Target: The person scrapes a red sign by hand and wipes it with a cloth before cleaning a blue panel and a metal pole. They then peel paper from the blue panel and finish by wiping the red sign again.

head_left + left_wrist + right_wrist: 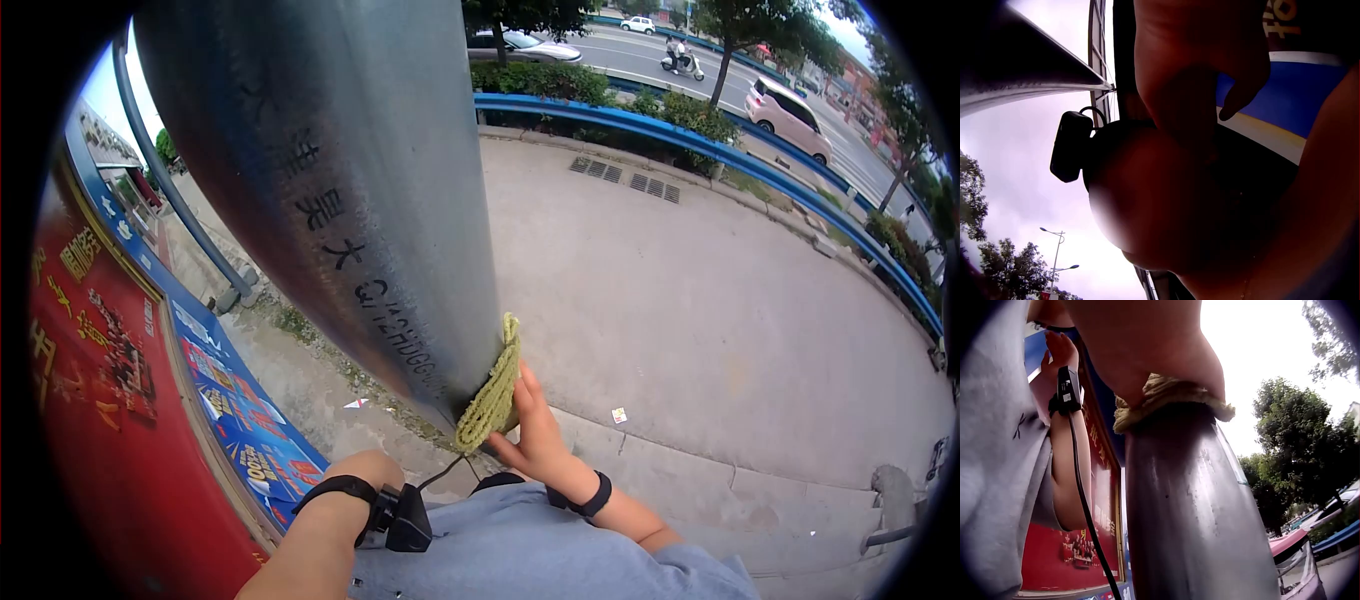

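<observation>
A folded yellow-green cloth (490, 402) lies against the side of a thick grey metal pole (400, 180) marked with black characters. My right hand (540, 440) presses the cloth to the pole, fingers fairly straight and thumb spread. In the right wrist view, the cloth (1169, 399) shows as a thick band between the hand and the pole's surface. My left hand (368, 466) is on the other side of the pole, mostly foreshortened behind its wrist in the head view. From the right wrist, that left hand (1063, 353) appears raised with loose fingers, holding nothing.
A red and blue signboard (120, 380) stands close on the left. Paved ground (690, 300) spreads to the right, bounded by a blue guardrail (640, 120), with cars and a scooter (684, 64) on the road beyond. A black cable (1085, 506) hangs from the left wrist camera.
</observation>
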`<move>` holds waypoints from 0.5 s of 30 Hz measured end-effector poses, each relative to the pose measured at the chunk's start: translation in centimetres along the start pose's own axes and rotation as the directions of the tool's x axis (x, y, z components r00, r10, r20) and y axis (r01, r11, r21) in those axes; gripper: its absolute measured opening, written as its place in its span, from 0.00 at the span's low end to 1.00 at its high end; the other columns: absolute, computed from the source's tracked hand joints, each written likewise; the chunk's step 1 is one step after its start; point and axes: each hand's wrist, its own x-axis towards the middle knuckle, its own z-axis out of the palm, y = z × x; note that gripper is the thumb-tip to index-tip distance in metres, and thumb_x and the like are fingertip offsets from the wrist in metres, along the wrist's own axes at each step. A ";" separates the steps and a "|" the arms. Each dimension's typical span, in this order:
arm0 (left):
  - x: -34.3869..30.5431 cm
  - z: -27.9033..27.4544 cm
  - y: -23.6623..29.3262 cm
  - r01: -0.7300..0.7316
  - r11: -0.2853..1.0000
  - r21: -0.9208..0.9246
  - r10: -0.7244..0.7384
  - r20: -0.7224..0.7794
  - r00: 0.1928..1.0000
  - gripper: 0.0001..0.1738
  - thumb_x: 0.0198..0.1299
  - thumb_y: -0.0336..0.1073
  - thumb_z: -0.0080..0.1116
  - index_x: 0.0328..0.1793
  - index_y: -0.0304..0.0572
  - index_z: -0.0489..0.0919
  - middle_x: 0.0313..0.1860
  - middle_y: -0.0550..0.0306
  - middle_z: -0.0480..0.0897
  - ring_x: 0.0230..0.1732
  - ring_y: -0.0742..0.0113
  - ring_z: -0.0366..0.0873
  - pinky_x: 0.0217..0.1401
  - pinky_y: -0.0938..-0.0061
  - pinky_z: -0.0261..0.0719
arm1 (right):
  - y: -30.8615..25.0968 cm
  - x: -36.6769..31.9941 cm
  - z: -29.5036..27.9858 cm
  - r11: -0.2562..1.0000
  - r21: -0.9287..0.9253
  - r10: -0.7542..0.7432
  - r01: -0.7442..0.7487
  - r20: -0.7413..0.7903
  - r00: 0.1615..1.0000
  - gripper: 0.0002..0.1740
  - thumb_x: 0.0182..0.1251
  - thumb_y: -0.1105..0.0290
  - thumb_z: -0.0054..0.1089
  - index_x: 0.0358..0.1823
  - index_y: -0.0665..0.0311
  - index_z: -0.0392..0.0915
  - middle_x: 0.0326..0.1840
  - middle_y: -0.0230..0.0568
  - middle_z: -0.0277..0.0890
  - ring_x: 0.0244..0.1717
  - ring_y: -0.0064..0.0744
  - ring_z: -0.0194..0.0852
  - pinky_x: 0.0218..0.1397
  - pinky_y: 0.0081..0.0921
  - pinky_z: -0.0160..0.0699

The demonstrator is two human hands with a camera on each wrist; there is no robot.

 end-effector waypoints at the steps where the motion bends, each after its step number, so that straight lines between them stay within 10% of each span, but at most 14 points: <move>1: -0.6 -0.5 0.6 0.058 0.998 -0.002 -0.058 0.082 0.995 0.17 0.64 0.32 0.44 0.58 0.45 0.76 0.57 0.51 0.78 0.62 0.66 0.72 0.61 0.66 0.71 | 0.4 0.0 -0.1 1.000 0.022 -0.020 0.020 -0.013 1.000 0.48 0.48 0.71 0.70 0.68 0.65 0.49 0.72 0.66 0.43 0.68 0.66 0.51 0.65 0.47 0.61; 3: -3.5 -0.1 0.6 0.120 0.966 0.228 -0.122 -0.005 0.992 0.15 0.63 0.37 0.45 0.52 0.43 0.75 0.52 0.49 0.77 0.53 0.56 0.74 0.57 0.58 0.71 | 1.0 -0.3 -0.1 0.996 0.075 -0.051 0.053 -0.032 0.998 0.48 0.48 0.69 0.70 0.69 0.64 0.49 0.72 0.65 0.43 0.69 0.65 0.49 0.66 0.47 0.60; 5: -7.1 1.8 -0.5 0.411 0.549 0.728 -0.079 -0.444 0.893 0.20 0.60 0.49 0.50 0.49 0.43 0.73 0.50 0.47 0.76 0.50 0.48 0.74 0.53 0.51 0.71 | 0.3 -0.1 -0.3 0.994 0.086 -0.058 0.062 -0.056 0.997 0.49 0.48 0.68 0.71 0.69 0.62 0.49 0.72 0.64 0.43 0.71 0.64 0.47 0.67 0.48 0.58; 8: -10.1 2.3 -1.4 0.791 0.075 0.607 -0.007 -0.793 0.609 0.42 0.55 0.62 0.55 0.69 0.43 0.60 0.69 0.36 0.57 0.70 0.41 0.56 0.62 0.48 0.64 | -1.2 1.7 -0.7 0.983 0.093 -0.145 0.160 -0.151 0.978 0.46 0.45 0.69 0.71 0.68 0.55 0.57 0.72 0.62 0.46 0.71 0.64 0.47 0.66 0.50 0.59; 12: -10.3 3.7 -1.3 0.900 0.083 0.428 -0.228 -0.871 0.436 0.60 0.49 0.74 0.53 0.77 0.45 0.41 0.73 0.31 0.45 0.73 0.33 0.46 0.69 0.47 0.53 | -4.1 5.0 -0.4 0.887 -0.208 -0.449 0.412 -0.187 0.874 0.29 0.46 0.66 0.64 0.56 0.44 0.76 0.70 0.50 0.53 0.71 0.54 0.48 0.67 0.51 0.56; 15: -10.6 4.0 -0.5 0.829 0.395 0.397 -0.137 -0.866 0.480 0.57 0.51 0.67 0.56 0.76 0.43 0.44 0.72 0.30 0.47 0.72 0.34 0.50 0.68 0.48 0.55 | -4.9 5.5 1.2 0.737 -0.472 -0.589 0.484 -0.100 0.802 0.27 0.51 0.61 0.59 0.58 0.38 0.75 0.71 0.37 0.55 0.73 0.46 0.44 0.72 0.50 0.43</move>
